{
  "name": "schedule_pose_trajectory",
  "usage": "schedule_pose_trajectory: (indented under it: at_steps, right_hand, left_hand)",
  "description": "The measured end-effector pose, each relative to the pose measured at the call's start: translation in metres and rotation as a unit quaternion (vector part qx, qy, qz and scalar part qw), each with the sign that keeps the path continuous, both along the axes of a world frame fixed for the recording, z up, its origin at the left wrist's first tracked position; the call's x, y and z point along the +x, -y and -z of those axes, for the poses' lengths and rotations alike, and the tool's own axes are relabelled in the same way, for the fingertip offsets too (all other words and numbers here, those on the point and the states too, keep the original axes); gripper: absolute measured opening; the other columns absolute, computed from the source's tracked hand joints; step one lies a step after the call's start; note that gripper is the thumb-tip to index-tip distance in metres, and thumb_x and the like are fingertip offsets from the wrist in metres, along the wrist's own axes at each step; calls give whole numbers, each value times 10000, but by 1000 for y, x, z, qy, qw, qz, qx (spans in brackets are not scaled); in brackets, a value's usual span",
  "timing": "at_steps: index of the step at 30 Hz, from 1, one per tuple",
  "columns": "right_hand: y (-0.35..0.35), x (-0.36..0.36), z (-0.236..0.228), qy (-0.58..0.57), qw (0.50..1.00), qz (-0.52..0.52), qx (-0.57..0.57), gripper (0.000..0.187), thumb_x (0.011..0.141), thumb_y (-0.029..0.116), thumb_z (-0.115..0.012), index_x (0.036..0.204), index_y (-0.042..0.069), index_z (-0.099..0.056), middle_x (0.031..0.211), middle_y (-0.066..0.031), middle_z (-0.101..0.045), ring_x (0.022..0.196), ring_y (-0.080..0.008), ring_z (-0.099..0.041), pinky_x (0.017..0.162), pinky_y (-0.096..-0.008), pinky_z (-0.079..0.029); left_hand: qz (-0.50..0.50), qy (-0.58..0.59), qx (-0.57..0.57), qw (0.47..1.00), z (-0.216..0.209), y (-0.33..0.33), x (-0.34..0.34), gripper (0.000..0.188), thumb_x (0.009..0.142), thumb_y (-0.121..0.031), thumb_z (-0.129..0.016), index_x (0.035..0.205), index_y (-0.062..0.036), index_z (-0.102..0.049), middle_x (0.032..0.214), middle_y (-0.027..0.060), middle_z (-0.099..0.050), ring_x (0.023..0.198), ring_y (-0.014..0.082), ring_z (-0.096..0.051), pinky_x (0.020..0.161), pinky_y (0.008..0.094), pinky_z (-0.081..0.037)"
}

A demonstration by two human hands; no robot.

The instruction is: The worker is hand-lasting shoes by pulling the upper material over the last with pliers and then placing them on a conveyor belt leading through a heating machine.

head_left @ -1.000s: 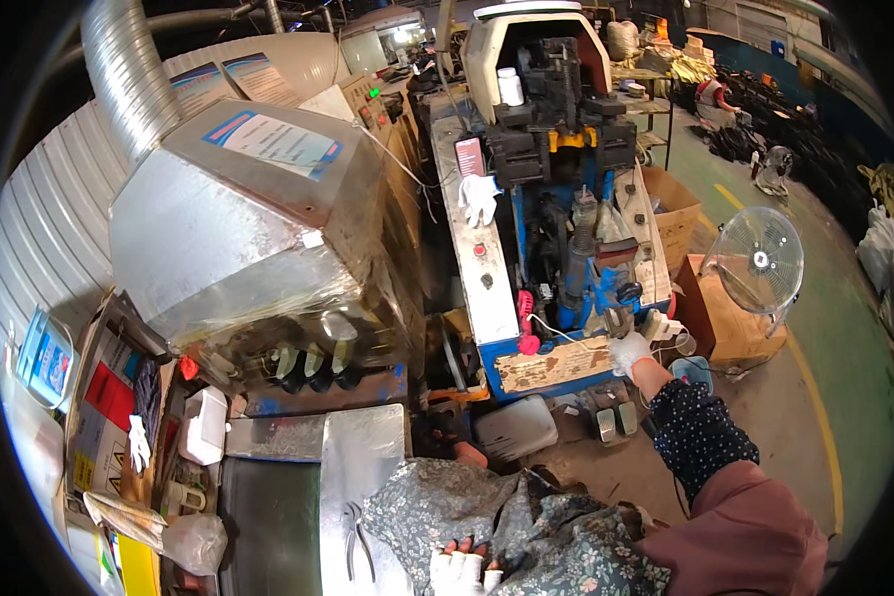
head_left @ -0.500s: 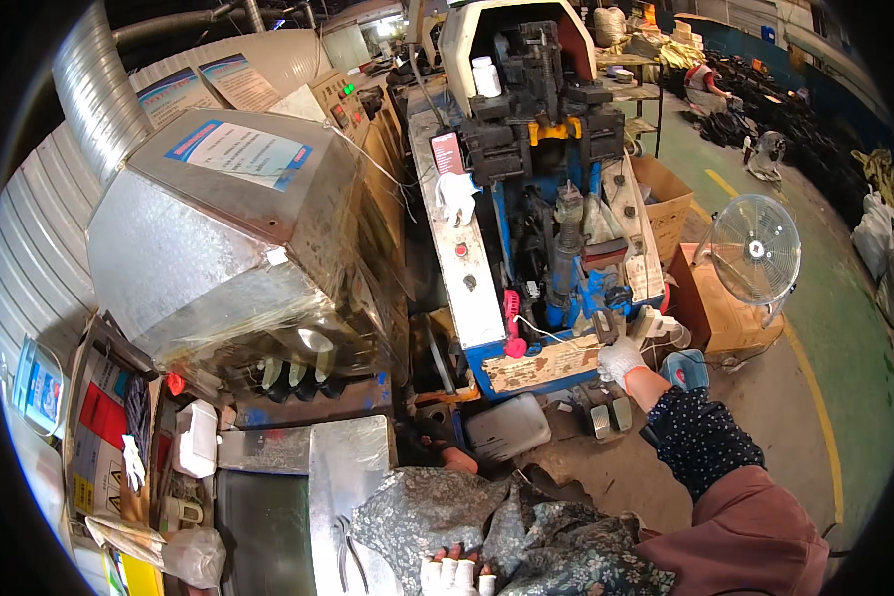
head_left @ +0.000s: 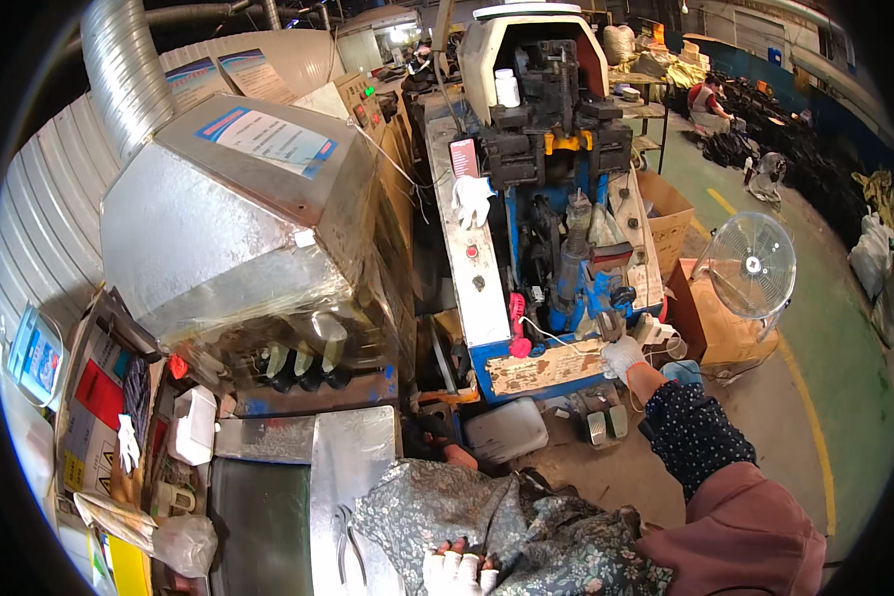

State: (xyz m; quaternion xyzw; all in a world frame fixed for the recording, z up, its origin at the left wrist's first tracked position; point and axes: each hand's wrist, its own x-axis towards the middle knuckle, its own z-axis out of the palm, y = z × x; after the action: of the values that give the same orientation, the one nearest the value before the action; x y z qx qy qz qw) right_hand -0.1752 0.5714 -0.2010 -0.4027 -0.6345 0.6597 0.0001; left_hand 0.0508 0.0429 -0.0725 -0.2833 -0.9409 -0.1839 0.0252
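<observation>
My left hand [head_left: 457, 570], in a white glove with bare fingertips, lies on the dark floral cloth [head_left: 422, 512] over my lap, its fingers stretched out and holding nothing. My right hand [head_left: 622, 359], in a white glove, is at the near right corner of the blue machine [head_left: 556, 372], by its worn wooden front edge. Just above that hand sits a dark metal piece [head_left: 611, 326]; a white box with a cord [head_left: 651, 331] is to its right. The right fingers are partly hidden, so their grip is unclear.
A pink handheld fan [head_left: 519, 328] stands on the machine's front left. Pliers [head_left: 348, 551] lie on the metal bench [head_left: 343, 447] at left. Foot pedals [head_left: 606, 425] and a plastic container [head_left: 507, 430] are below. At right, a round fan [head_left: 753, 264] tops a box; a person [head_left: 707, 104] sits far back.
My view has shifted slightly, so the machine and the hood at left sit a little further right and lower. Both hands stay in about the same places.
</observation>
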Motion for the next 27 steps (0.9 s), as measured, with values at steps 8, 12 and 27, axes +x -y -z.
schedule_pose_trajectory:
  at_steps: [8,12,27]
  right_hand:
    - [28,-3,-29,-24,999,-1,44,200,921,114,-578,993,-70,-606,728,-157,-629,563,-268,-626,444,-411,-456]
    - [37,-3,-44,-12,996,-12,93,188,915,125,-570,914,-61,-594,678,-144,-596,542,-266,-605,442,-414,-449]
    - [-3,-3,3,-32,997,18,67,148,899,89,-559,862,-54,-564,695,-169,-580,505,-290,-566,432,-430,-468]
  left_hand:
    - [13,-3,6,1000,12,13,-1,447,809,-273,-712,1175,-32,-628,1027,215,-614,984,424,-559,887,549,-437]
    - [13,-1,2,1000,13,14,0,479,787,-286,-727,1187,-41,-630,984,209,-603,961,423,-558,859,543,-445]
    - [25,52,-26,998,29,17,-6,571,819,-281,-683,1326,-40,-577,1114,253,-605,1066,456,-552,983,576,-408]
